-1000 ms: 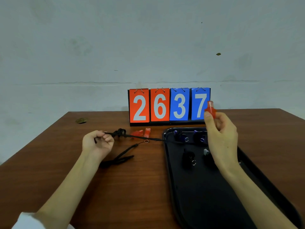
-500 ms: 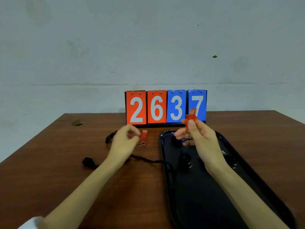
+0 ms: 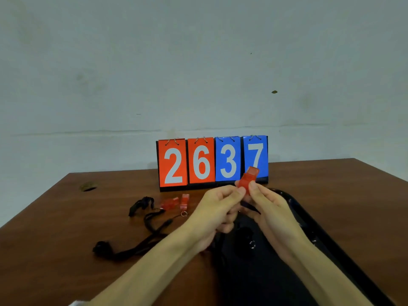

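A translucent red whistle [image 3: 249, 178] is held up in front of the scoreboard, above the far end of the black tray [image 3: 344, 246]. My right hand [image 3: 268, 212] pinches its lower part between thumb and fingers. My left hand [image 3: 217, 208] has come against it from the left, fingertips pinching at the whistle's base. A short black cord end [image 3: 250, 207] shows between the two hands. What the left fingers grip exactly is partly hidden.
Two more red whistles [image 3: 174, 202] with a small ring lie on the brown table [image 3: 66, 217], beside black lanyards [image 3: 141, 239]. A flip scoreboard [image 3: 213, 162] reading 2637 stands at the back. A dark whistle [image 3: 246, 236] lies in the tray.
My left hand has moved right from the table's lanyards to meet my right hand at the red whistle. My right hand shifted left and nearer, keeping the whistle.
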The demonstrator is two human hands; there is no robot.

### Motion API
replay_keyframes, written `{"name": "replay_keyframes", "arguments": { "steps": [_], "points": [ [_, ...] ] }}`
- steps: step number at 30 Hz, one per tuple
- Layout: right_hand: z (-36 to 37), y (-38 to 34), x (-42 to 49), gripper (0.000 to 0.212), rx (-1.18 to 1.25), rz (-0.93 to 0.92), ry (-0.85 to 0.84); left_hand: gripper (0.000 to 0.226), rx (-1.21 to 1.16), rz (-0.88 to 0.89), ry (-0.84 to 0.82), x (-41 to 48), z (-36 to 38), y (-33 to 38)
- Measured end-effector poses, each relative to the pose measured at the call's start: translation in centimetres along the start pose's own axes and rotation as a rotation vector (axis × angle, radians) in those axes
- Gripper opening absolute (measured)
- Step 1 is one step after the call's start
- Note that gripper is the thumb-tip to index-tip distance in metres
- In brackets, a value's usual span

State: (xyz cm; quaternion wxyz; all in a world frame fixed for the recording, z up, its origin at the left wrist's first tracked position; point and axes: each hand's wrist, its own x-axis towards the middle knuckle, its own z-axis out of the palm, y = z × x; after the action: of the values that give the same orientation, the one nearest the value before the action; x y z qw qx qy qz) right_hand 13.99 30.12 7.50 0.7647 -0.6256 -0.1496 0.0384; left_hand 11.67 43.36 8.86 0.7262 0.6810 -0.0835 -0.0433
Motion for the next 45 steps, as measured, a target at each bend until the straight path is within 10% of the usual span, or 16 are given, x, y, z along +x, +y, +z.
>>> {"name": "replay_keyframes", "arguments": {
  "steps": [15,25,33,45],
  "points": [
    [-0.8,0.4,0.7,0.021,0.292,0.089,0.221,0.020,0.310,-0.228,-0.121,-0.5,-2.4,0.0],
    [0.4,1.3,-0.1,0.010,-0.749,-0.042,-0.058,0.003,0.900,0.048,-0.194,-1.3,-5.7,3.2],
    [0.8,0.3,-0.8,0.010,-0.447,0.073,-0.375,0.016,0.634,0.046,-0.233,-1.1,-6.4,2.4],
    [0.4,0.0,-0.6,0.008,-0.112,-0.067,-0.010,0.015,0.206,-0.131,-0.098,-0.7,-3.4,-0.3]
  ]
}}
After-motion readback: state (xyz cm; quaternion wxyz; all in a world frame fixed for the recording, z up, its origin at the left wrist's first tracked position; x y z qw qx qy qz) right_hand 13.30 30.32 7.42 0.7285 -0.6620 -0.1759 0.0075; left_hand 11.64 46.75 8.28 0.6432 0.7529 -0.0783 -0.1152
